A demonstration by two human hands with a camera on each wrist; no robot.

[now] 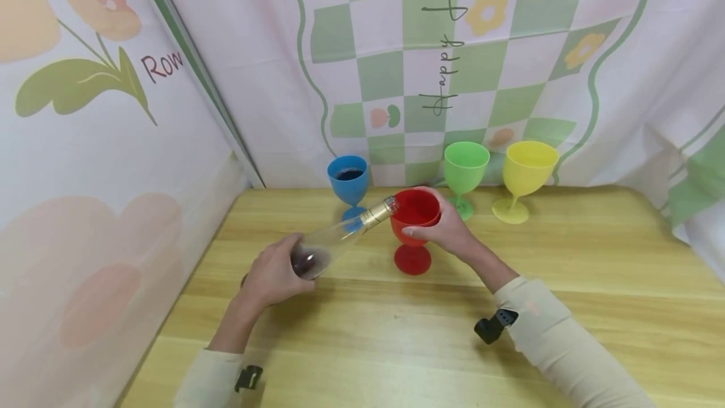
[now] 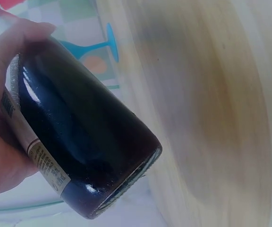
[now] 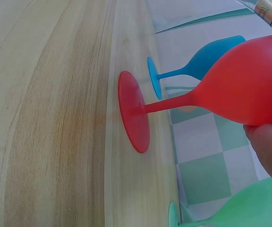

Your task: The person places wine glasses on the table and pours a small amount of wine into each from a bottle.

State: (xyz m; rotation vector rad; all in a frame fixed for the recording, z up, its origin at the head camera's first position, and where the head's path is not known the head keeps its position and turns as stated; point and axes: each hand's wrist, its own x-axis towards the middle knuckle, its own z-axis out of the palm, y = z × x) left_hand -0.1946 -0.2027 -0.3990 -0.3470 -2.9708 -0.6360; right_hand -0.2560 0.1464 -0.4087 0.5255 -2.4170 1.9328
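My left hand point(image 1: 276, 272) grips a clear glass bottle point(image 1: 335, 241) holding dark liquid, tilted with its gold-banded neck up to the right. The bottle's mouth is at the left rim of a red goblet point(image 1: 412, 232). Fingers and thumb of my right hand point(image 1: 447, 226) hold the red goblet's bowl from the right; it is upright, its foot at the table. In the left wrist view the hand point(image 2: 4, 109) wraps round the dark, labelled bottle body point(image 2: 84, 127). In the right wrist view the hand point(image 3: 270, 149) touches the red bowl point(image 3: 244, 85).
Behind the bottle neck stands a blue goblet point(image 1: 348, 187) with dark liquid inside. A green goblet point(image 1: 466, 172) and a yellow goblet point(image 1: 527, 172) stand at the wooden table's point(image 1: 362, 345) back edge, right of the red one. A patterned curtain point(image 1: 379, 30) hangs behind.
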